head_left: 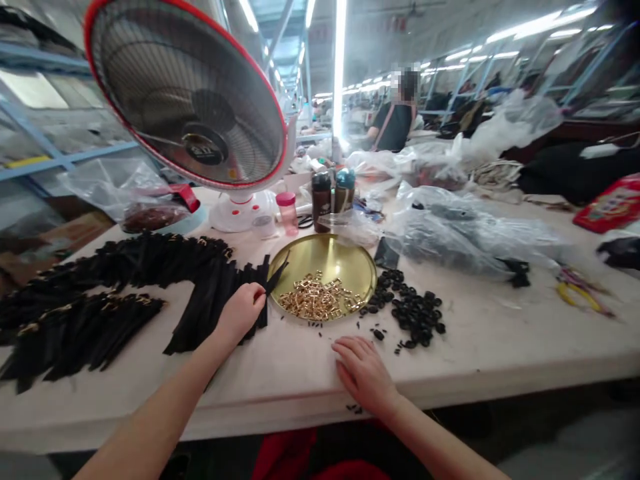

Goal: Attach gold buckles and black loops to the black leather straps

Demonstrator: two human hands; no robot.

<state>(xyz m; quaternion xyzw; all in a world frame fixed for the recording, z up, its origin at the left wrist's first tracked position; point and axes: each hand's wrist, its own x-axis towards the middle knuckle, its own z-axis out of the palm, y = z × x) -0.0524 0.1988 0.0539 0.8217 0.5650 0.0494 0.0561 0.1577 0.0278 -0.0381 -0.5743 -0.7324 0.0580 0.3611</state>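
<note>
- Landmark: one round gold tray [325,257] on a pale table [295,387].
- Left hand (one), at the tray's left edge: fingers closed, pinching one black strip [278,275], whose free end reaches over the tray's left rim.
- Right hand (one), on the near side of the tray and apart from it: fingers bent, palm down; whether anything is held beneath cannot be told.
- Gold buckles [320,297], heaped inside the tray's near half: too many to count.
- Black strips, left of the tray, in two main spreads: a long one [210,307] reaching nearly to the tray, and a smaller one [80,333] farther left; gold fittings show at many ends, single strips uncountable.
- Small black pieces [417,317], one loose heap just right of the tray: uncountable.
- Beyond the tray: two dark bottles [321,203], one pink-lidded container [287,215] and, behind to the left, one red-rimmed fan [165,87].
- Far right of the tray: one yellow-handled tool [577,298].
- Well beyond the tray: one seated or standing person [395,127].
</note>
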